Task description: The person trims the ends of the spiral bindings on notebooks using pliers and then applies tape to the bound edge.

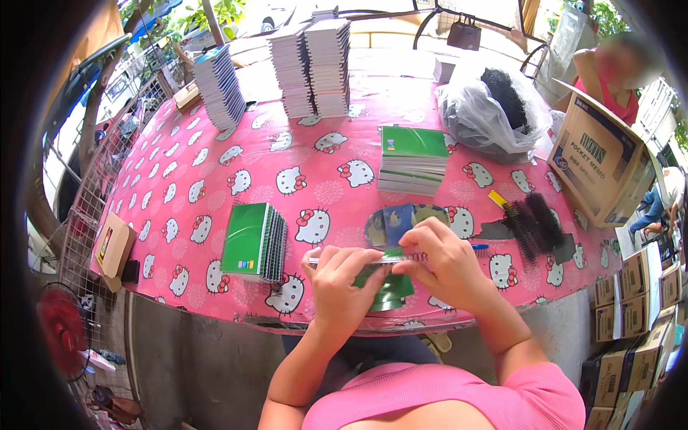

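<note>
Near the front edge of the table, a green-covered notebook [393,292] is held up with its white page edge facing upward. My left hand [342,276] is closed around its left part, fingers over the top edge and thumb below. My right hand [446,266] pinches at the right end of that edge, where a few small dark loops of a spiral coil show between the fingers; the fingertips partly hide them. Just beyond the hands lies a blue and olive patterned item [400,218]. Beside the right hand is a blue pen [479,247].
Green spiral notebooks [247,240] are stacked at left, more green notebooks [412,154] beyond. Black spiral coils [536,223] lie at right. Tall notebook stacks [330,68] stand at the back, near a plastic bag [473,107] and cardboard box [598,158]. Another person [609,79] sits far right.
</note>
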`<state>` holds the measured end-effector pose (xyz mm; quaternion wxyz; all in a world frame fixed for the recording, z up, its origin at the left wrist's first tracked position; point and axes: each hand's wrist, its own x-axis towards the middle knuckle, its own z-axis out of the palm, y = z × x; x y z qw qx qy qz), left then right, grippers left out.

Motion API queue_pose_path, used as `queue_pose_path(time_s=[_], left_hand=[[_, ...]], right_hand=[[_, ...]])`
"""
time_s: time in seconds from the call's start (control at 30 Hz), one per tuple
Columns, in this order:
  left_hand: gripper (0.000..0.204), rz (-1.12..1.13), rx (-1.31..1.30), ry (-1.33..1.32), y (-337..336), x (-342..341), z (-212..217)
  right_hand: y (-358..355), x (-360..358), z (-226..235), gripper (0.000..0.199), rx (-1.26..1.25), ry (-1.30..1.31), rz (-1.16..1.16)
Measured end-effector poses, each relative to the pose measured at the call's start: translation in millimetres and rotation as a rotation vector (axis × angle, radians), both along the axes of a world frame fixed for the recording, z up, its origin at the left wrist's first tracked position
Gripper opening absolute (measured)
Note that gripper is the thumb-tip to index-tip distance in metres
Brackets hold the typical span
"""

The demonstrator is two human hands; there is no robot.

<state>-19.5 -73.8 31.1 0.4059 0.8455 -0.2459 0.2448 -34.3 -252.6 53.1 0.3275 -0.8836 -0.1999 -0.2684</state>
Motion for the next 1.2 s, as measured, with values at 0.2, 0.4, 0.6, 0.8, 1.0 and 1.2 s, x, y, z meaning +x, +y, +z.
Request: queue_pose_path(time_s=[0.2,0.4,0.6,0.8,1.0,1.2], left_hand=[[0.022,-0.036,-0.011,0.028,4,-3,-7],[0.022,-0.001,0.011,-0.011,1,-2,-7],[0.023,-0.02,0.002,-0.007,3,-5,-9],[0.026,0.003,0.003,-0.048,5,-7,-3],[0.03,-0.017,0.009,-0.085,2,1,-8],[0.032,-0.04,-0.02,-0.058,-13,-1,-3]], right_hand=[[-5,-4,12,0.022,-0.125,0.203,0.088],[-4,-3,-4,0.016,-0.029,0.05,0.092],[3,-8,-7,0.013,-0.108,0.051,0.025],[-76,50,-22,0.045,-0.435,0.269,-0.082],[-85,71,-109,0.052,-0.574,0.268,-0.236],[-147,82,-103,0.048,-0.151,0.12,0.216]])
